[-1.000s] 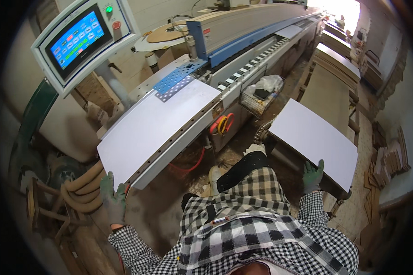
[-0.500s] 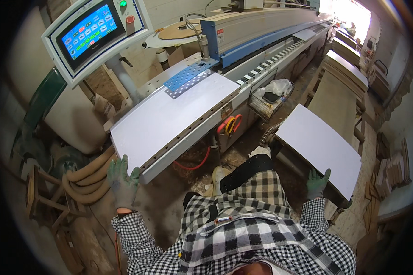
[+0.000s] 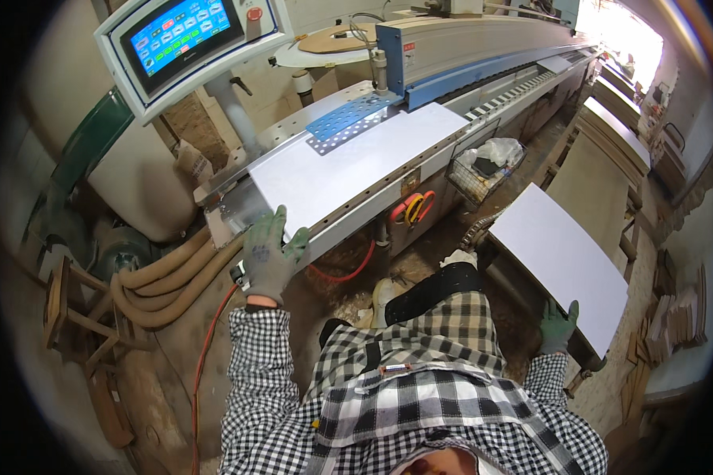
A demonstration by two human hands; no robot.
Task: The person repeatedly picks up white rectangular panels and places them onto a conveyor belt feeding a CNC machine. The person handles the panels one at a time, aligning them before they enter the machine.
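Note:
My left hand (image 3: 269, 257), in a grey and green work glove, has its fingers spread against the near end of a white panel (image 3: 356, 162). That panel lies flat on the bed of a long machine, its far end reaching past a blue perforated plate (image 3: 348, 115). On my right, a second white panel (image 3: 558, 253) lies on top of a low stand or stack. My gloved right hand (image 3: 558, 328) rests at this panel's near edge, fingers and thumb apart, not wrapped round it.
A control screen (image 3: 186, 36) stands at upper left. Red-handled scissors or pliers (image 3: 412, 208) hang on the machine's side, beneath a wire basket (image 3: 487, 170). Thick brown hoses (image 3: 166, 289) and a wooden stool frame (image 3: 91, 321) are at left. Stacked boards (image 3: 618, 127) line the right.
The panel on the machine has slid forward and right along the bed, with my left hand following its end. My right hand stays at the second panel's edge. The view has shifted slightly.

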